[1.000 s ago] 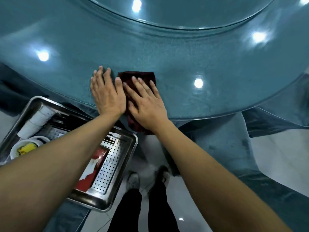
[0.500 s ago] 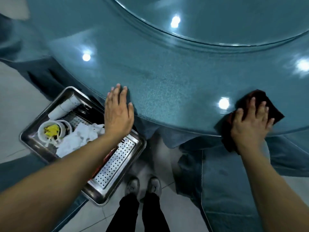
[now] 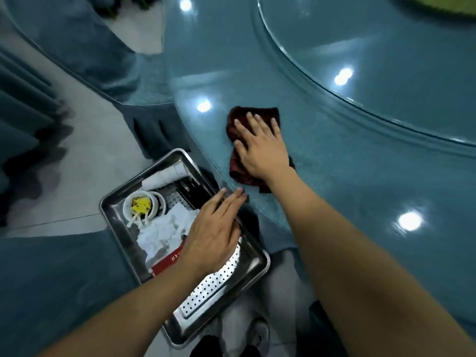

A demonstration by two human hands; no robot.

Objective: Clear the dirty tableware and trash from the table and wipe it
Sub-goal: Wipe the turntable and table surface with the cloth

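Dark red wiping cloth (image 3: 253,148), crumpled and folded over itself, lies flat on the glossy teal round table (image 3: 360,163) close to its near edge, with one frayed-looking end trailing toward the rim. The right hand (image 3: 261,145) presses down on it, fingers straight and spread, palm covering most of the fabric so that only the far border and the near tail show. The left hand (image 3: 216,233) reaches over the rectangular stainless-steel tray (image 3: 257,269), fingers extended and together, their tips touching the table's edge; it grasps nothing. The tray sits below the tabletop, just beside the rim, with a perforated metal insert. Inside it lie a white bowl holding yellow scraps (image 3: 140,206), crumpled white paper napkins (image 3: 164,229), a red packet with pale lettering (image 3: 168,262) and stacked white cups on their side (image 3: 167,175). Ceiling lights glint on the table.
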